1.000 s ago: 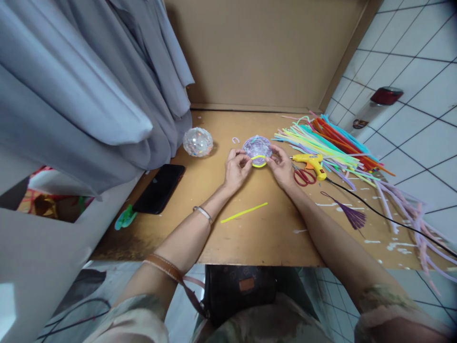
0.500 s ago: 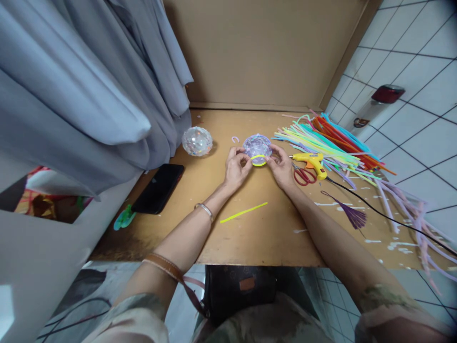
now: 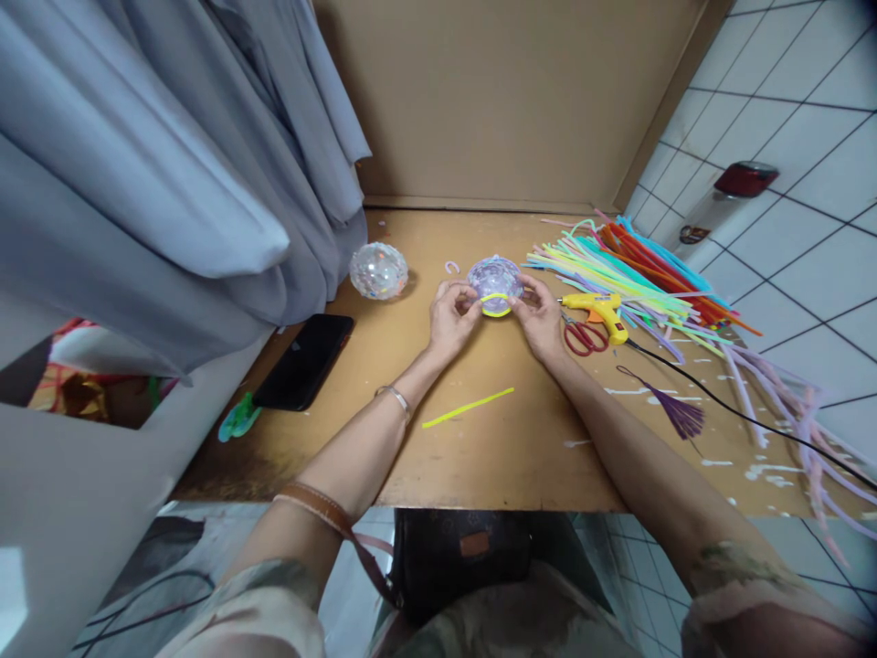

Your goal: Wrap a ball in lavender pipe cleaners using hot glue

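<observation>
A curved yellow pipe cleaner [image 3: 495,297] lies across the near side of a round, clear purple-tinted ball or bowl [image 3: 494,272]. My left hand [image 3: 455,317] pinches the left end of this yellow piece, its fingers also beside the round object. At the other end, my right hand [image 3: 537,315] pinches the same piece against the round object's right side. A straight yellow pipe cleaner [image 3: 468,408] rests on the table nearer to me. Just beyond my left hand is a small pale pink curl [image 3: 452,267].
Another clear faceted ball [image 3: 379,271] sits to the left, behind a black phone [image 3: 303,363]. On the right are a yellow glue gun [image 3: 596,313] with a black cord, red-handled scissors [image 3: 586,338], a purple tassel [image 3: 668,408] and many coloured pipe cleaners [image 3: 630,270]. A grey curtain [image 3: 274,183] hangs at left.
Almost nothing differs. Both hands keep their pinch on the yellow pipe cleaner, with only a tiny shift of the fingers and the round object.
</observation>
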The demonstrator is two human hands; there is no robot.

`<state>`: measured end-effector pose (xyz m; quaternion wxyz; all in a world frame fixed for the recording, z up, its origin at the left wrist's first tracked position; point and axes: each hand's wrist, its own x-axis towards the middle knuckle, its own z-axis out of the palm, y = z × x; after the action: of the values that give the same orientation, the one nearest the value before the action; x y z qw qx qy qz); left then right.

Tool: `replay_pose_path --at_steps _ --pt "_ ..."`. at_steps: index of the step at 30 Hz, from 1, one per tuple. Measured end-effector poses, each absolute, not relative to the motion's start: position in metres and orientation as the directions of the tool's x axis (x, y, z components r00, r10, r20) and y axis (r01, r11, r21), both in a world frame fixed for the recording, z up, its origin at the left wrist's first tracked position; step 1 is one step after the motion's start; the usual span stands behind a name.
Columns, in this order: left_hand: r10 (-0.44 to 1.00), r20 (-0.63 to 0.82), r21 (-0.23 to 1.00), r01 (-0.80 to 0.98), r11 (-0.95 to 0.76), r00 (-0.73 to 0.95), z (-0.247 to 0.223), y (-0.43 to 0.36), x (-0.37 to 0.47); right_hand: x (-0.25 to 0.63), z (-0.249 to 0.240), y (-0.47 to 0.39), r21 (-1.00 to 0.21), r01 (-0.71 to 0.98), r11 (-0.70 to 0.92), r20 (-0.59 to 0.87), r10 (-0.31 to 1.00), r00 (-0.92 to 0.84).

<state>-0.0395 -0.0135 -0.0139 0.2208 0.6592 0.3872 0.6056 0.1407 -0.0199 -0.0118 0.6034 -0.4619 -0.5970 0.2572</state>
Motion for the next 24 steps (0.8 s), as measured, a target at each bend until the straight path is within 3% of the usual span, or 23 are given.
replay_pose_path --at_steps 10,17,24 --pt "0.758 0.652 0.734 0.270 -0.623 -0.023 0.000 -0.022 -0.046 0.138 -0.006 -0.025 -0.885 0.255 0.388 0.450 0.855 0.259" --pt "0.726 0.688 0.703 0.266 -0.660 -0.016 0.001 -0.024 -0.046 0.136 -0.001 -0.028 -0.842 0.318 0.436 0.514 0.827 0.227" --pt "0.724 0.690 0.704 0.254 -0.663 -0.023 -0.004 -0.019 -0.047 0.134 0.006 -0.030 -0.800 0.271 0.535 0.585 0.795 0.160"
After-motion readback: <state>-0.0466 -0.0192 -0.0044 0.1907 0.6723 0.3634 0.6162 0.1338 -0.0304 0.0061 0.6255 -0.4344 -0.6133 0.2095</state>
